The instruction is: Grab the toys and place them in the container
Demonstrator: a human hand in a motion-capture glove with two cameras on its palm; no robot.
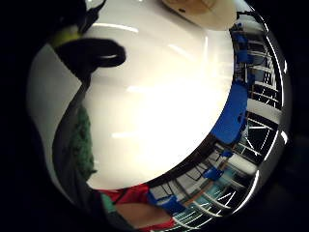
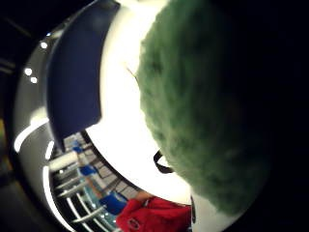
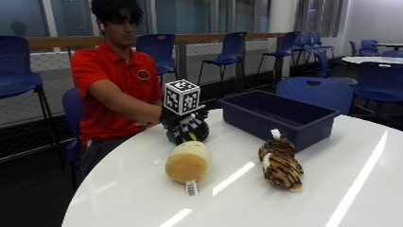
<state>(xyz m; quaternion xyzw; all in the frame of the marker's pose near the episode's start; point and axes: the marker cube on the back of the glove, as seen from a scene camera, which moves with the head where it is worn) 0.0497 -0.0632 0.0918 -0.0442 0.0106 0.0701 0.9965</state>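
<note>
- Outside view: a person sits at a round white table (image 3: 264, 198). The gloved right hand (image 3: 182, 124) is down on a dark green plush toy (image 3: 189, 131) that sits on the tabletop near the person's edge of the table.
- The hand covers the top of that toy and is itself partly behind the glove's gear, so I cannot tell whether the fingers are curled round the toy or only resting on it.
- A cream and tan plush toy (image 3: 188, 162) lies just in front of the green one. A striped tiger toy (image 3: 280, 163) lies to the side of it, well apart.
- The dark blue container (image 3: 277, 118) stands beyond the tiger toy, close to it, open at the top. A band of bare tabletop runs between the hand and the container's near wall.
- Little finger side palm view: bright tabletop fills most of it. A strip of green plush shows beside the glove's dark edge, and the tan toy (image 1: 203, 9) is cut off at the rim.
- Thumb side palm view: green plush (image 2: 207, 106) fills much of it, close to the palm. The container's blue wall (image 2: 72, 82) rises across a stretch of white table. No fingertips show clearly.
</note>
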